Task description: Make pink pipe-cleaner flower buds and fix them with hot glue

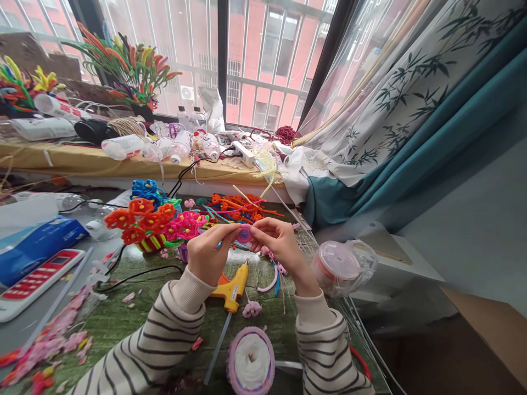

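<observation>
My left hand (211,253) and my right hand (278,244) meet above the table, fingers pinched together on a small pink pipe-cleaner flower (244,235) held between them. Both wrists come out of striped sleeves. Directly below the hands lies an orange hot glue gun (231,288) with its black cable running left. A small pink flower (251,309) lies near the gun's handle. Behind the hands stand bunches of orange pipe-cleaner flowers (139,218) and magenta ones (188,224).
A round pink-rimmed cup with white filling (250,361) sits at the near edge. A clear spool (342,266) stands to the right. Blue tissue pack (39,241) and red calculator (35,280) lie left. Bottles and a power strip (244,153) crowd the window ledge.
</observation>
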`<state>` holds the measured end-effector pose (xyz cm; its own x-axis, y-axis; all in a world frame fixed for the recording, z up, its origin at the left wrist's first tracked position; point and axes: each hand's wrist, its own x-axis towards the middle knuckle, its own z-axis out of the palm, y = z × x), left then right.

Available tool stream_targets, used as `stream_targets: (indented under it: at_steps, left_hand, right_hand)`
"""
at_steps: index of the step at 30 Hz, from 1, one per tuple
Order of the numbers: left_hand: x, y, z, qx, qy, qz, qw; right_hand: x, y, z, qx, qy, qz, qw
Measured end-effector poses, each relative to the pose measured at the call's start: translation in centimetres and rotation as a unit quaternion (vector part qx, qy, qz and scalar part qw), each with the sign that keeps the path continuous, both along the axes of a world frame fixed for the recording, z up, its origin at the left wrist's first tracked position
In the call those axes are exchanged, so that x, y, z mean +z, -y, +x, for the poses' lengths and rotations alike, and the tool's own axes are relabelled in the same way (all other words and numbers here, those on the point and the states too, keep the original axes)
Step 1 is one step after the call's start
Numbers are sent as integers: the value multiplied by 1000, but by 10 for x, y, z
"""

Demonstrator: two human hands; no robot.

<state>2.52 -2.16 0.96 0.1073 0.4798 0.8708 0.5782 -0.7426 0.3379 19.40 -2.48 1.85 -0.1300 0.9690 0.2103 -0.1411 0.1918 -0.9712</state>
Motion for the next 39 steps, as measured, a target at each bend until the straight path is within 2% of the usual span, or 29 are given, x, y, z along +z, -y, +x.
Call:
stream_targets:
  at_steps: [9,15,23,39]
  left_hand:
    - [0,2,0,0,12,-9,1000]
    - [-2,1,1,-11,7,10,1000]
    - [-5,-1,0,15,-7,0,1000]
    - [-1,0,0,27,-35,8,999]
  right_hand:
    - [5,1,2,13,0,-38,999]
    - [-1,-2,3,32,17,-13,999]
    - [-6,-3,1,9,15,9,1000]
    - [-10,-5,-2,-5,24,29,999]
